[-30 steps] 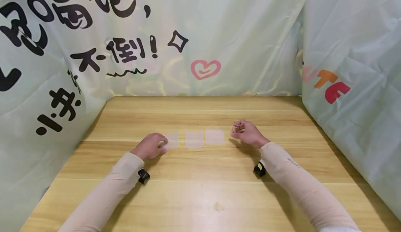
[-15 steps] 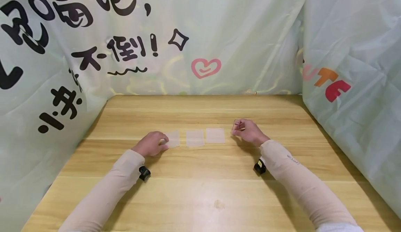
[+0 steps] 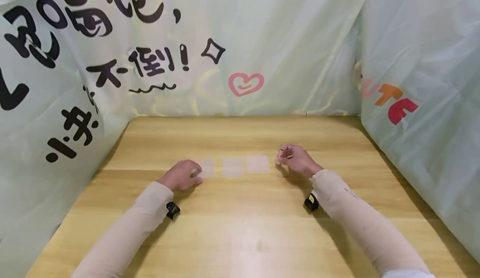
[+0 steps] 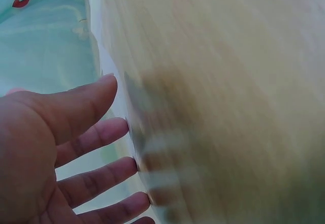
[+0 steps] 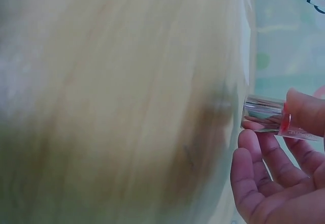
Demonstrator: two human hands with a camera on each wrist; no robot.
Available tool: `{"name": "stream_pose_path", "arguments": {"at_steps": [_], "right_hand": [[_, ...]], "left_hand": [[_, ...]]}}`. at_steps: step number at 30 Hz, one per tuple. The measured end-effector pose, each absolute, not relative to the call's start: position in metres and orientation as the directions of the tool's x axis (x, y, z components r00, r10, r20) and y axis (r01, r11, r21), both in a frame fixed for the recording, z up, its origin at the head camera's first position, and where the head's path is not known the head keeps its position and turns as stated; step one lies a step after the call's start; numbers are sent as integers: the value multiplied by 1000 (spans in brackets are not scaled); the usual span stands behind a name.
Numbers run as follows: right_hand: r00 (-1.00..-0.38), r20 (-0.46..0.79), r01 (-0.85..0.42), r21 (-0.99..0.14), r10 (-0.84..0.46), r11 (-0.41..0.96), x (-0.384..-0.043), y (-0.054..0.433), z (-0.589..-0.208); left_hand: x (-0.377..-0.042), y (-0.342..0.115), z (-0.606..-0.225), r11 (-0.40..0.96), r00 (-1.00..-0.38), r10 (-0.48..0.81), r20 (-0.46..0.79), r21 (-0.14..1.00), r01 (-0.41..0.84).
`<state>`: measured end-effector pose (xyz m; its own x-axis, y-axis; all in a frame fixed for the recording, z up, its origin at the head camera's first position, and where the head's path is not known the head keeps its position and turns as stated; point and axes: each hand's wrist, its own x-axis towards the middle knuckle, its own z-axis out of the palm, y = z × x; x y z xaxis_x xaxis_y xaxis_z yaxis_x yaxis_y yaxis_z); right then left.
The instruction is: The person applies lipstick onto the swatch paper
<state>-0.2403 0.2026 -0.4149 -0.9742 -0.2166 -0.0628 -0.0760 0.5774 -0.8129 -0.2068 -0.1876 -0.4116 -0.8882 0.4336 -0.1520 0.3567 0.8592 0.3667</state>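
One clear object (image 5: 263,114) sits between right thumb (image 5: 305,111) and fingers (image 5: 280,164).

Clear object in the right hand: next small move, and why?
Probably ease the clear object left over the rightmost pale square: the right hand pinches it just beyond that square's right edge, while the left hand is at the leftmost pale square.

The table (image 3: 225,236) shows a light wood grain. Three thin pale squares (image 3: 233,167) lie on it in a row, slightly apart.
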Motion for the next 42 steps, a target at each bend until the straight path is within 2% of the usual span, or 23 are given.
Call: {"name": "stream_pose_path", "arguments": {"at_steps": [4,16,30,42], "right_hand": [[-968,-93,-64,-809,-234,584,-237,201,-413],[-970,-77,-86,-774,-229,627,-238,199,-395],[-962,-17,-148,-805,-272,575,-230,192,-379],[-951,18,-199,-800,-308,567,-221,181,-364]], "left_hand": [[-203,-188,-414,860,-887,433,-157,368,355],[-208,-187,-413,858,-882,444,-157,357,368],[-207,-187,-414,867,-888,428,-170,356,350],[-204,-175,-401,817,-873,482,-67,395,421]]}}
